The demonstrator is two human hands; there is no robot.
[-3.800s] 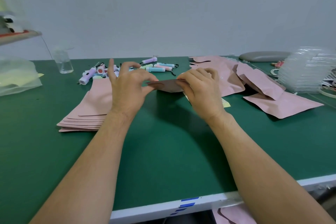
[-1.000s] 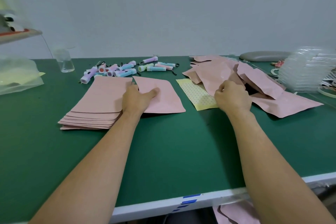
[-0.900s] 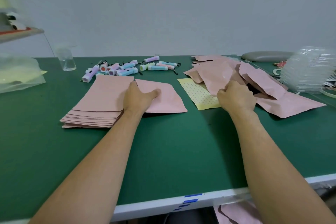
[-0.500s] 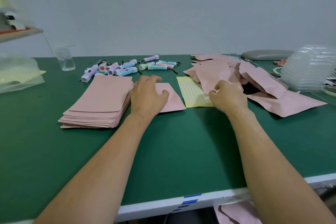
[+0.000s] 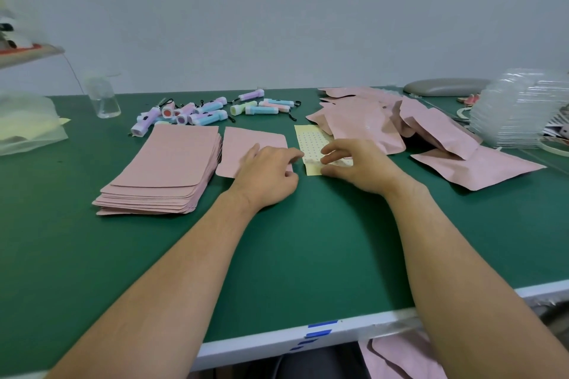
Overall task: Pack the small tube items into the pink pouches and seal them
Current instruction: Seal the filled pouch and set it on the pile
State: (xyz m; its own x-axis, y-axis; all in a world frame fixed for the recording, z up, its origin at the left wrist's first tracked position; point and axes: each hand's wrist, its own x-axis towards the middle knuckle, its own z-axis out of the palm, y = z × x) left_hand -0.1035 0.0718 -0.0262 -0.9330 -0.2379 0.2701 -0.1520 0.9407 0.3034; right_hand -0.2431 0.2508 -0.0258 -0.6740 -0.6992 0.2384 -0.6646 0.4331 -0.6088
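Left hand (image 5: pixel 267 176): rested, fingers relaxed, on pink pouch (image 5: pixel 246 141) | right hand (image 5: pixel 358 168): fingertips set bent on yellow sticker sheet (image 5: pixel 308 140) beside left hand; pinch cannot be told.

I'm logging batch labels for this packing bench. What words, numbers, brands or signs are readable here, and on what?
No text can be read anywhere in this view.
yellow sheet: rows of tiny dots, too small to tell whether any carries print.
pink pouches: plain, no print showing.
tubes: small dark marks, too blurred to read.
printed item at the right edge: too blurred to read.
blue tape strips: no lettering.
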